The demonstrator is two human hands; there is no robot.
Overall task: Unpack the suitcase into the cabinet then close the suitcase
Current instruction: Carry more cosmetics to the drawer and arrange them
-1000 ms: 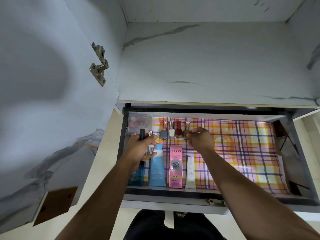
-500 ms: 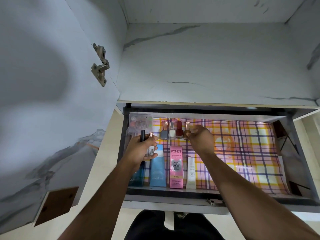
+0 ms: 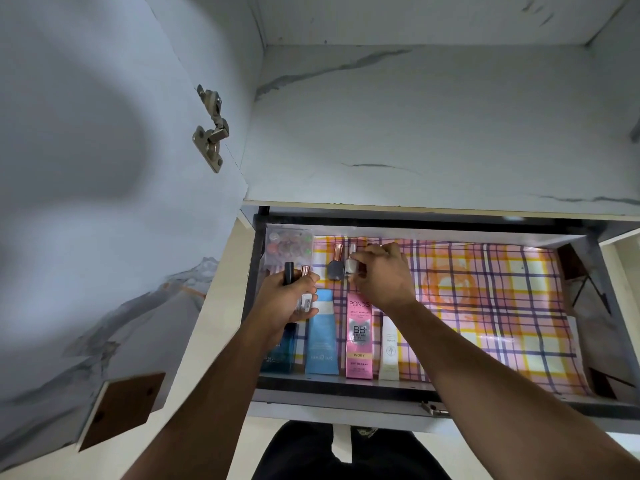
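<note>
A: Far left, entry one?
B: Open cabinet door (image 3: 104, 202), marble-pattern, with a metal hinge (image 3: 210, 131) at its inner edge. Below the cabinet shelf (image 3: 433, 133) a drawer (image 3: 346, 393) stands pulled out, lined with plaid paper (image 3: 485, 306).

A: Drawer contents, left side?
B: Back-left corner: clear packet of coloured round pieces (image 3: 289, 245). Front row: dark blue bottle (image 3: 280, 351), light blue tube (image 3: 322, 341), pink Pond's BB cream box (image 3: 359, 341), white tube (image 3: 388, 351), lying side by side against the front wall.

A: Left hand?
B: Left hand (image 3: 284, 303) is over the left end of the drawer, fingers curled round two slim items: a black-capped tube (image 3: 288, 273) and a rose-gold-capped vial (image 3: 304, 289). Both stick up past the fingers.

A: Back row?
B: Grey nail polish bottle (image 3: 335, 266) with rose-gold cap, apart from either hand. Just beside it, a pale nail polish bottle (image 3: 351, 264).

A: Right hand?
B: Right hand (image 3: 384, 278) hangs over the bottles to the right of the grey one, fingertips pinching the pale bottle. Any bottles beneath the palm are hidden.

A: Suitcase?
B: Not in view.
</note>
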